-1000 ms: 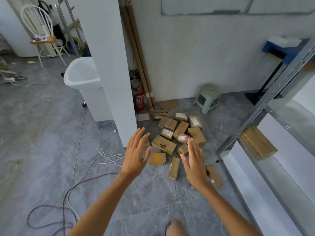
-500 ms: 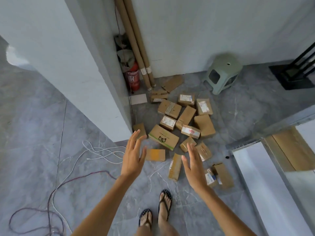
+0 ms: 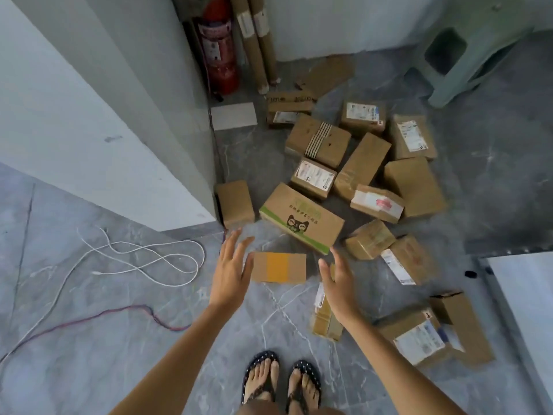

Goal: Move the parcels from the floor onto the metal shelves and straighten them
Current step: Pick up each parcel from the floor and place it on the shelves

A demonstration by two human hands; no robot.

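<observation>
The small brown cardboard parcel with the orange band [image 3: 278, 267] is lying flat on the grey floor [image 3: 89, 348] at frame centre, long axis left-to-right, between the left hand [image 3: 232, 271], nearer it, and the right hand [image 3: 339, 283], both hovering open-fingered, holding nothing

grey floor [image 3: 89, 339], scattered parcels [image 3: 302, 223], cables [image 3: 143, 259]

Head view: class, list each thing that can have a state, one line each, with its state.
Left hand: open, holding nothing.
Right hand: open, holding nothing.
Yellow-taped parcel: flat on the floor, sealed.
Cat-logo box: closed, on the floor.
Fire extinguisher: upright in the corner.
Stool: upright.
White cable: loose on the floor.
</observation>
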